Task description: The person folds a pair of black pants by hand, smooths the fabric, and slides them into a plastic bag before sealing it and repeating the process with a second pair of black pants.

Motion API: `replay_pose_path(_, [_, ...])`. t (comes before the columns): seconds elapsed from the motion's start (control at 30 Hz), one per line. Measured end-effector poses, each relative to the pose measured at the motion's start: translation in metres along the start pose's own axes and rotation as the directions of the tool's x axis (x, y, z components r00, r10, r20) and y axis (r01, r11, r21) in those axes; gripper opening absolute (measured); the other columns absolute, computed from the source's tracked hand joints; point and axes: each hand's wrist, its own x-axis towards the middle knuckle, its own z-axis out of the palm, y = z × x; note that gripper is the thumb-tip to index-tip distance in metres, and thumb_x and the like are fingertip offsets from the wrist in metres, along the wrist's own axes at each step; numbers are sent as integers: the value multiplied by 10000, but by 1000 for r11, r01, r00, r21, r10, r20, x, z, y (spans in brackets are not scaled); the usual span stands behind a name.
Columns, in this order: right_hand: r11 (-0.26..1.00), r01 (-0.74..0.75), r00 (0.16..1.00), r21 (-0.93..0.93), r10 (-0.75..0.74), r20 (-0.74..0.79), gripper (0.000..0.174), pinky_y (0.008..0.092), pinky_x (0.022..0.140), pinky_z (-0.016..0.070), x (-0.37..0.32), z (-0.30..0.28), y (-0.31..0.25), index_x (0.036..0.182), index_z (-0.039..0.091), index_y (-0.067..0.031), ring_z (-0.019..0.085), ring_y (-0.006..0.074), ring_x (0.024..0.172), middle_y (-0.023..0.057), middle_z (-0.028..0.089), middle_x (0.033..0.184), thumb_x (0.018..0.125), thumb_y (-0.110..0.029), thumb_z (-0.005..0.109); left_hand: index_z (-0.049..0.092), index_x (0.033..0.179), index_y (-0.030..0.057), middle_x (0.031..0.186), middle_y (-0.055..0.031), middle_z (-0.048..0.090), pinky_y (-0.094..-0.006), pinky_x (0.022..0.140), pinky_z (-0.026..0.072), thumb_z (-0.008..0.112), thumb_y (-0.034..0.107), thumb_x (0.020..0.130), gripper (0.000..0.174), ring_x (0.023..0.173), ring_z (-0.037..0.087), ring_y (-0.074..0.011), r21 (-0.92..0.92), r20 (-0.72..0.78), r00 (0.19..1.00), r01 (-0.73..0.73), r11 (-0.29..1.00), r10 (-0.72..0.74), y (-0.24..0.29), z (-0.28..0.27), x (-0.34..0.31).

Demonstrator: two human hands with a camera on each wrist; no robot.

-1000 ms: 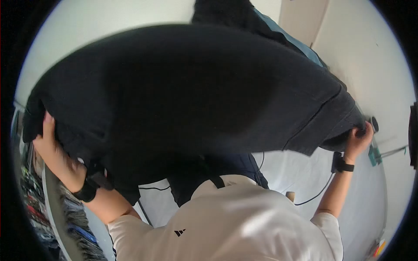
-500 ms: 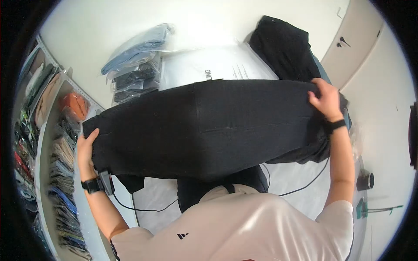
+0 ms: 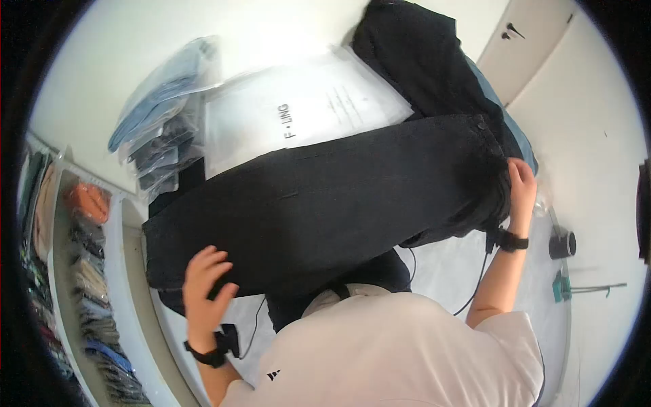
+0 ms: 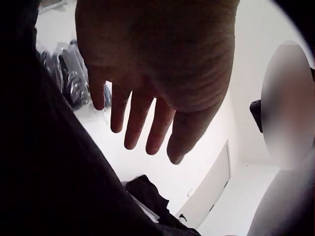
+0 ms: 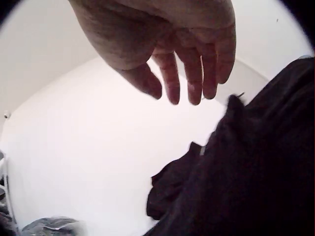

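Observation:
Black trousers (image 3: 325, 197) lie spread lengthwise before me, a button showing near their waist end on the right. My left hand (image 3: 207, 288) is over the lower edge of the leg end, its fingers spread. The left wrist view shows this hand (image 4: 157, 69) with straight fingers and no cloth in them, dark fabric (image 4: 59, 162) alongside. At the waist end is my right hand (image 3: 521, 190), fingertips right at the cloth's edge. In the right wrist view, that hand (image 5: 172, 44) has loosely bent fingers holding nothing, above the dark cloth (image 5: 246, 162).
Behind the trousers lies a white printed plastic bag (image 3: 305, 102). Bagged folded jeans (image 3: 166, 112) are stacked at the back left, and a pile of black clothing (image 3: 413, 61) sits at the back right. Shelves of packed garments (image 3: 95, 285) line the left; cables hang from both wrists.
The trousers have come down from a raised, stretched position to lie flat. My left hand has let go of the leg end and moved right and down; my right hand has shifted lower along the waist end.

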Motion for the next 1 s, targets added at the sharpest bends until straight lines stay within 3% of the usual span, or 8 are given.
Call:
replay_pose_path(0.07, [973, -228, 946, 45, 232, -228, 204, 231, 766, 454, -26, -12, 36, 991, 648, 15, 577, 104, 825, 27, 644, 903, 913, -168, 602, 676, 1047, 52, 1197, -127, 612, -449, 1018, 382, 715, 103, 688, 365, 1211, 508, -338, -36, 40, 999, -32, 999, 33, 10, 33, 8])
replay_pose_path(0.17, [857, -380, 893, 347, 438, -104, 247, 244, 744, 470, -55, -3, 55, 1074, 605, -10, 597, 108, 812, 54, 653, 920, 931, -211, 595, 672, 1099, 73, 1259, -126, 585, -465, 1034, 356, 699, 165, 744, 368, 1241, 481, -343, -113, 28, 1000, -4, 994, 7, 10, 73, 22])
replay_pose_path(0.23, [726, -409, 858, 553, 513, -39, 315, 245, 757, 484, -65, 13, 42, 1132, 571, -11, 614, 116, 838, 64, 656, 955, 936, -257, 597, 670, 1124, 86, 1289, -124, 568, -477, 1053, 319, 638, 219, 816, 337, 1257, 462, -341, 133, 77, 996, 45, 990, -55, 6, 99, 27])
replay_pose_path(0.4, [590, -340, 847, 732, 531, -35, 332, 256, 773, 488, -47, 34, 57, 1127, 584, -26, 603, 115, 858, 41, 645, 972, 912, -274, 635, 670, 1138, 103, 1314, -119, 553, -476, 1044, 314, 611, 243, 839, 336, 1264, 457, -326, 221, 86, 996, 2, 975, -22, -2, 109, 24])
replay_pose_path(0.57, [268, -508, 776, 818, 554, 301, 400, 382, 983, 435, -2, 46, 26, 1214, 569, -23, 563, 274, 1120, 109, 604, 1223, 902, -266, 629, 679, 1113, 107, 1302, -107, 564, -465, 1038, 325, 626, 231, 830, 313, 1256, 468, -307, 239, 32, 999, 34, 970, -42, 1, 110, 23])
replay_pose_path(0.63, [192, -584, 734, 789, 539, 413, 397, 382, 974, 440, 15, 55, 5, 1217, 563, -8, 571, 282, 1096, 113, 606, 1217, 895, -233, 624, 666, 1131, 87, 1328, -119, 544, -465, 1039, 331, 610, 221, 852, 314, 1275, 449, -328, 228, 53, 998, 4, 974, -16, 0, 110, 21])
replay_pose_path(0.8, [555, -411, 891, 723, 412, 190, 298, 338, 916, 477, 56, 43, -75, 1104, 621, -18, 615, 216, 996, 75, 656, 1093, 859, -185, 648, 671, 1113, 77, 1303, -118, 565, -462, 1035, 341, 604, 213, 856, 298, 1263, 466, -322, 194, 54, 998, 25, 981, -36, -3, 108, 23])
replay_pose_path(1.0, [475, -325, 922, 817, 351, 162, 376, 354, 972, 438, 103, -4, -82, 1143, 618, -27, 563, 215, 1108, 94, 601, 1219, 852, -261, 660, 677, 1095, 63, 1247, -123, 600, -427, 1010, 370, 603, 153, 851, 270, 1233, 499, -301, -9, -40, 994, 106, 994, -106, -4, 101, 22])
